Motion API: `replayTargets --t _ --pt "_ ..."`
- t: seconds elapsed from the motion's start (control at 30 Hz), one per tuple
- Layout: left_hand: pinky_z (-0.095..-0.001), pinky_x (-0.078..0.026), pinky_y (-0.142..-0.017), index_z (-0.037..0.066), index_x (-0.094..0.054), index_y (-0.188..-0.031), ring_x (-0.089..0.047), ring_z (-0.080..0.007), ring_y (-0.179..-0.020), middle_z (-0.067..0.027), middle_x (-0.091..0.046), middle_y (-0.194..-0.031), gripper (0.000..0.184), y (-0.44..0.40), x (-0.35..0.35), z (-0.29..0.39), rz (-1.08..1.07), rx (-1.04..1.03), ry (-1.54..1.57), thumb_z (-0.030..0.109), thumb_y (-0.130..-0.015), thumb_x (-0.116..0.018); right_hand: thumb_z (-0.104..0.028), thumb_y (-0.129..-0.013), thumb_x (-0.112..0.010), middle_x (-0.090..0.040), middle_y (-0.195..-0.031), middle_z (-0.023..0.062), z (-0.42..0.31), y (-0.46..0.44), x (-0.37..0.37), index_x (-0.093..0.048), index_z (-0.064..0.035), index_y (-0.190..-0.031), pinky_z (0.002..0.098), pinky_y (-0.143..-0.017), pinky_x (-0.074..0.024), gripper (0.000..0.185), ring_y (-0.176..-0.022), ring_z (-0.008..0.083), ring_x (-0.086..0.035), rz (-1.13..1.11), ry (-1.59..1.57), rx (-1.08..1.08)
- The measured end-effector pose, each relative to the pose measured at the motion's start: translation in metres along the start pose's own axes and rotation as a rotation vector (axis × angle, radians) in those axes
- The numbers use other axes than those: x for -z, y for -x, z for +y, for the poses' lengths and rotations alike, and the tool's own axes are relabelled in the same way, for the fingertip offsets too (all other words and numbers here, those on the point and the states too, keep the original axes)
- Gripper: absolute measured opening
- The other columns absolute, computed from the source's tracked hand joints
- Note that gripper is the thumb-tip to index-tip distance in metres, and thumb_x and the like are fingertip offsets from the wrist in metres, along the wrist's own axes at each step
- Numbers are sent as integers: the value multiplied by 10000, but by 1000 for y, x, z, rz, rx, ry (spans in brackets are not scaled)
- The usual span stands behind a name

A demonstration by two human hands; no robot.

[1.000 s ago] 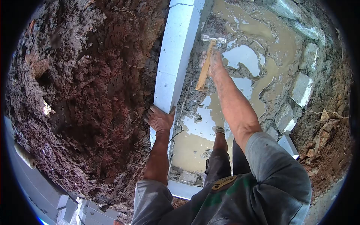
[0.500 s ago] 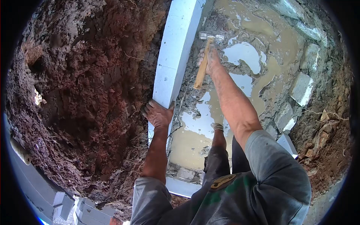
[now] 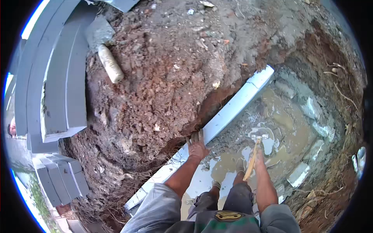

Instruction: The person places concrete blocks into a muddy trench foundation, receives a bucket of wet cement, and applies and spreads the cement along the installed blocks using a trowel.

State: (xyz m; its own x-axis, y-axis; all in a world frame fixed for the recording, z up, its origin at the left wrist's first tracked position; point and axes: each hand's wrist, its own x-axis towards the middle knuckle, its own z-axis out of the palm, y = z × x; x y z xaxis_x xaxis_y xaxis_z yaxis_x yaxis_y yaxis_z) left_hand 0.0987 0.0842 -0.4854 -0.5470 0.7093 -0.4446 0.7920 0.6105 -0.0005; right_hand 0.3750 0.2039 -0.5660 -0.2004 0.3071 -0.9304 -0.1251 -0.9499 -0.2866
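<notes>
A long pale concrete beam (image 3: 233,110) lies slantwise along the edge of the dug pit. Resting on top of it is my left hand (image 3: 197,148), fingers stretched out and spread over the beam towards the soil side. My right hand (image 3: 259,157) is wrapped round the wooden handle of a hammer (image 3: 253,161). The hammer's metal head points away from me, over the mud and apart from the beam. Muddy water (image 3: 285,118) covers much of the pit floor around my feet.
A bank of reddish soil (image 3: 155,93) rises left of the beam. Grey concrete posts (image 3: 75,81) are stacked at the far left, near a whitish cylinder (image 3: 110,64). Pale blocks (image 3: 298,174) line the pit's right side, and roots (image 3: 345,97) stick out of the wall.
My view has swung to the left, bringing the stacked posts into sight. The hammer in my right hand has moved away from the beam. My left hand is still on the beam.
</notes>
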Motion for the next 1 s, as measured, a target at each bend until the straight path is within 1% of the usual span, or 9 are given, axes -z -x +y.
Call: replayTargets --t 0.07,0.23,0.3,0.43,0.63,0.67,0.73,0.9,1.0 --pt "-521 -168 -1093 100 -177 -1431 -298 -333 -1315 -191 -339 -1393 944 22 25 7 -33 -65 121 487 -726 -672 -486 -851 -488 -410 -490 19 -6 37 18 -482 -148 -695 358 -329 -374 373 -352 187 -418 8 118 -14" --pt "-452 -348 -1003 119 -329 -1371 -486 -351 -1156 -181 -518 -1231 702 79 113 7 -19 -135 428 418 -807 -620 -189 -858 -561 -435 -525 42 -59 164 -16 -448 -81 -804 391 -298 -378 166 -338 215 -447 28 716 713" --pt "-428 -407 -951 126 -376 -1345 -531 -353 -1099 -178 -569 -1166 661 96 136 -3 -60 -148 512 433 -811 -615 -127 -810 -619 -487 -579 89 -93 220 -65 -480 -32 -807 391 -433 -410 168 -460 224 -500 138 983 976" --pt "-411 -443 -905 120 -479 -1264 -569 -357 -1040 -180 -595 -1135 575 140 155 -27 26 -95 626 458 -815 -602 -150 -801 -629 -502 -616 104 -148 256 -153 -514 -7 -794 365 -543 -411 184 -559 178 -467 -35 1056 1453" --pt "-331 -476 -857 29 -570 -1162 -635 -267 -958 -177 -653 -1022 505 234 177 -78 462 251 1091 353 -790 -676 -220 -733 -709 -517 -614 84 -192 329 -311 -571 -8 -858 368 -554 -413 282 -560 183 -466 -162 997 1645" --pt "-330 -477 -849 13 -580 -1141 -639 -253 -948 -175 -659 -1007 492 244 166 -91 517 365 1080 343 -788 -678 -272 -727 -728 -611 -736 230 -209 347 -347 -577 4 -925 422 -644 -460 372 -726 373 -615 -108 1031 1619" --pt "-308 -479 -820 -15 -589 -1123 -638 -223 -923 -179 -657 -1007 487 276 161 -103 626 573 1192 328 -789 -680 -314 -745 -694 -641 -864 230 -241 412 -414 -573 -9 -1001 438 -743 -475 416 -861 387 -623 -123 1125 1573" --pt "-302 -468 -766 -36 -583 -1122 -595 -180 -835 -142 -650 -936 441 318 132 -99 768 798 1300 273 -817 -662 -472 -810 -550 -518 -1179 222 -304 476 -570 -517 -26 -1182 454 -930 -411 582 -1155 360 -472 204 1302 2041" --pt "-285 -455 -780 -47 -581 -1115 -573 -157 -853 -111 -638 -941 440 308 129 -84 807 842 1431 274 -825 -661 -416 -803 -591 -560 -1130 225 -262 476 -578 -581 -23 -1102 402 -921 -420 494 -1063 349 -540 -421 1121 2156"
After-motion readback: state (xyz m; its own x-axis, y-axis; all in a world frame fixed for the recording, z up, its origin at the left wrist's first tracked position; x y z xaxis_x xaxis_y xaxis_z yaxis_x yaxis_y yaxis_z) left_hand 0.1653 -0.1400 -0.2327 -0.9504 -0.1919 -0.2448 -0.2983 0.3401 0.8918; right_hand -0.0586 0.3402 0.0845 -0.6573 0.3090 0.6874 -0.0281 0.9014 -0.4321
